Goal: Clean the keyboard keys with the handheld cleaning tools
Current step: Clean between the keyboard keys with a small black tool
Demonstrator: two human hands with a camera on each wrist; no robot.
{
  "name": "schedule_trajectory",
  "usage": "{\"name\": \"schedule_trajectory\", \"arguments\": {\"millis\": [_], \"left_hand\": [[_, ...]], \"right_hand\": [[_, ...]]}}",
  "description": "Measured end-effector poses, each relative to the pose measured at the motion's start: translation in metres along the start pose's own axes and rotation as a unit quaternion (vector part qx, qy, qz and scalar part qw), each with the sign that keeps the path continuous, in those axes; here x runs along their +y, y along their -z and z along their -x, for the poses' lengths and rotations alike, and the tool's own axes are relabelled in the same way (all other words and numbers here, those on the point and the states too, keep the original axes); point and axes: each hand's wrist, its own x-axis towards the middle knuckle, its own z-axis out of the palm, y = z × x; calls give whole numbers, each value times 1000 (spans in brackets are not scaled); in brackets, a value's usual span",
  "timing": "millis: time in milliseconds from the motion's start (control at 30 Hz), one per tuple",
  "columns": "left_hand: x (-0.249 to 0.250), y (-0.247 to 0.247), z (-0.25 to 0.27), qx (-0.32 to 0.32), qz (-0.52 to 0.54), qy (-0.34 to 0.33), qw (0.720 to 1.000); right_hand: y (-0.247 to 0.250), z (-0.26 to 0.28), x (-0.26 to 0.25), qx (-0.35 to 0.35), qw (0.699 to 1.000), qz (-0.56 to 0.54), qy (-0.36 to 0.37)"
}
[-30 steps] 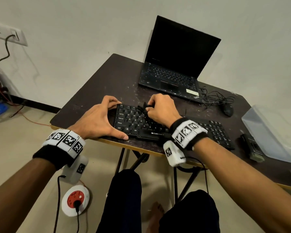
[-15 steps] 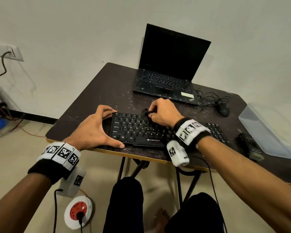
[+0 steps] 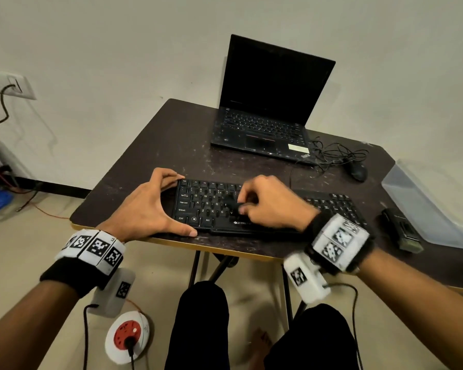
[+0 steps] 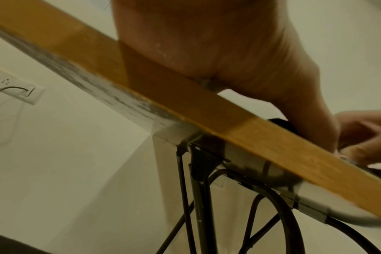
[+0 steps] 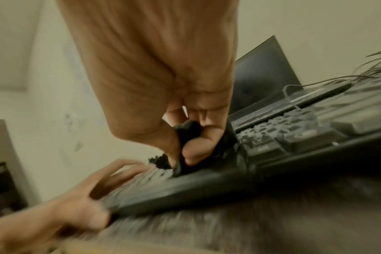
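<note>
A black keyboard (image 3: 211,206) lies near the front edge of the dark table (image 3: 150,145). My left hand (image 3: 150,206) grips its left end, thumb on the front edge and fingers curled over the back corner. My right hand (image 3: 267,204) is over the middle keys and blurred by motion. In the right wrist view, its thumb and fingers pinch a small black cleaning brush (image 5: 187,137), whose bristles (image 5: 160,160) touch the keys. The right hand hides the keys under it in the head view. The left wrist view shows only my palm (image 4: 207,43) on the table edge (image 4: 250,137).
An open black laptop (image 3: 267,102) stands at the back, with a mouse (image 3: 357,170) and tangled cables (image 3: 332,153) to its right. A clear plastic box (image 3: 425,206) and a small dark device (image 3: 401,231) sit at the right. A red-and-white power reel (image 3: 127,335) lies on the floor.
My right hand and the brush have moved from the keyboard's back rows toward the front rows. The left hand kept its hold on the keyboard's left end.
</note>
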Motion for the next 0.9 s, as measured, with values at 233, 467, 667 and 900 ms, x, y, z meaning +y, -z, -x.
{"name": "schedule_trajectory", "arguments": {"millis": [233,467,667,900], "left_hand": [[1,-1,0,-7,-4,-5,1000],[-6,2,-5,-6,8,-6,1000],[-4,-1,-4,-2,5,-13,1000],[-5,-1,-3,-3,8,-10,1000]], "right_hand": [[1,-14,12,82,996,-17,-37],[-2,13,12,0,1000,-17,-15],[8,-11,20,94,992,-34,-71],[0,27,17,3,1000,6,-29]]}}
